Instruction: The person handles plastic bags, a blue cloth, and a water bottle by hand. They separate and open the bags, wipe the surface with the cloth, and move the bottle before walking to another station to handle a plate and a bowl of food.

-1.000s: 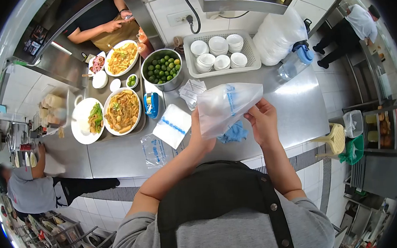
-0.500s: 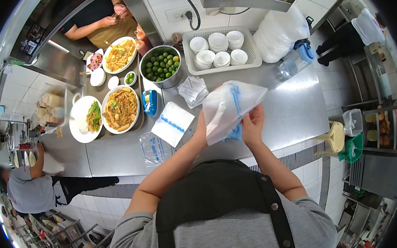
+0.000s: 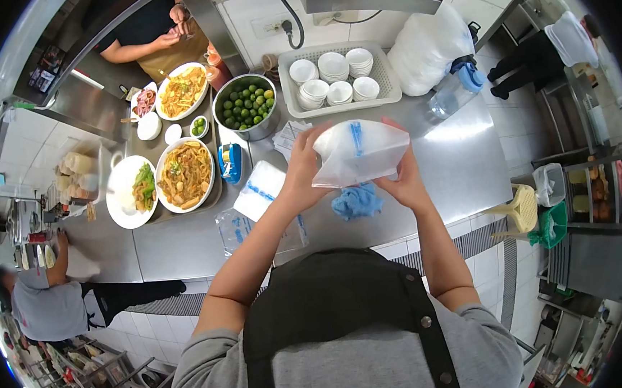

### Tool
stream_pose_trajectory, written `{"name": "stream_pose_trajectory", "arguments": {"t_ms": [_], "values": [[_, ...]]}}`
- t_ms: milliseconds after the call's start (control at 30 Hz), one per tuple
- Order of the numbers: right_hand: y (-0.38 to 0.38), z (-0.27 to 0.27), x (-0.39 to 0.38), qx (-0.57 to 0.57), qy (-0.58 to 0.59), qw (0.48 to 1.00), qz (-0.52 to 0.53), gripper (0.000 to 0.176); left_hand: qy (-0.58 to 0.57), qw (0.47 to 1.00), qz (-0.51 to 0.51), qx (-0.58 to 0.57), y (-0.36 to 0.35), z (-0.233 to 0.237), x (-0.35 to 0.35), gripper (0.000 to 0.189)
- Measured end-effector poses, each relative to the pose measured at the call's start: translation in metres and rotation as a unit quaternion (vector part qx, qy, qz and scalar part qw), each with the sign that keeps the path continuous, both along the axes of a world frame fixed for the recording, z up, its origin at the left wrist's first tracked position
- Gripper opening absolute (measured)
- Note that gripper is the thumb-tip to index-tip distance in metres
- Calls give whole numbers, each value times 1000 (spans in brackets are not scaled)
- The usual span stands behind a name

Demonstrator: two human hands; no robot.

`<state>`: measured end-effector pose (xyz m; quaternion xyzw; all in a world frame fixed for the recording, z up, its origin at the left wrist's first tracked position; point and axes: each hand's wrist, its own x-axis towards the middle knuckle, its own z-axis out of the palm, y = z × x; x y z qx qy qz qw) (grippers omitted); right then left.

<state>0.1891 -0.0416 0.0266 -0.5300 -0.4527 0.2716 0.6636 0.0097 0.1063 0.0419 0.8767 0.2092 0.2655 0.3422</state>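
Between my two hands is a white translucent plastic bag (image 3: 361, 154) with blue print, held above the steel counter. My left hand (image 3: 300, 167) grips its left side, and my right hand (image 3: 405, 176) grips its right side. A crumpled blue cloth (image 3: 357, 201) lies on the counter just below the bag. To the left are a folded white packet (image 3: 260, 190) with a blue stripe and a clear printed plastic wrapper (image 3: 233, 232). Paper slips (image 3: 289, 139) lie partly behind my left hand.
A tray (image 3: 217, 190) at left carries noodle plates. Behind stand a pot of green citrus (image 3: 248, 106), a basket of white bowls (image 3: 389, 80), a blue-lidded container (image 3: 455, 94) and a blue tape dispenser (image 3: 230, 163). Other people stand at far left, behind the opening, and far right.
Both hands have shifted, and the bag has turned from slanted to level, its lower edge raised. My left hand now shows beside the bag, and the blue cloth is more exposed.
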Motion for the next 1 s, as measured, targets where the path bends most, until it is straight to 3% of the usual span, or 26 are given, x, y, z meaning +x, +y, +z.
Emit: {"name": "stream_pose_trajectory", "arguments": {"t_ms": [33, 100, 167, 200, 267, 300, 367, 467, 600, 700, 800, 900, 1000], "values": [[4, 13, -3, 6, 20, 1000, 18, 78, -43, 999, -4, -5, -2, 3, 3, 85], [12, 18, -5, -16, 33, 999, 32, 81, -146, 975, 4, -168, -11, -3, 20, 82], [21, 8, -7, -72, 22, 997, 22, 83, -236, 929, 14, -283, -18, -24, 37, 78], [24, 1, -12, -47, 55, 997, 16, 82, -275, 903, 18, -329, -18, -38, 41, 76], [30, -16, -20, 3, 120, 993, 6, 81, -255, 953, -3, -162, -9, -56, 40, 72], [31, -23, -19, 4, 98, 995, 11, 81, -242, 967, -13, -77, -6, -66, 36, 70], [31, -33, -14, 8, 54, 998, 20, 81, -173, 980, -47, -86, 1, -106, 20, 68], [27, -14, -5, 30, -48, 998, 13, 79, -171, 975, -61, -131, 3, -88, 16, 69], [30, 10, 4, 58, -25, 998, -1, 74, -346, 930, -18, -127, -9, 3, 36, 66], [38, -5, 3, 41, 9, 999, 0, 69, -345, 908, 12, -236, -18, -9, 44, 65], [40, -10, -15, 6, 72, 997, -30, 64, -312, 934, 69, -159, -12, -47, 49, 65], [39, -28, -23, 9, 109, 993, -41, 61, -261, 958, 40, -115, -7, -64, 42, 67], [34, -41, -20, -24, 117, 992, -28, 60, -261, 948, 66, -168, -11, -66, 38, 67]]}}
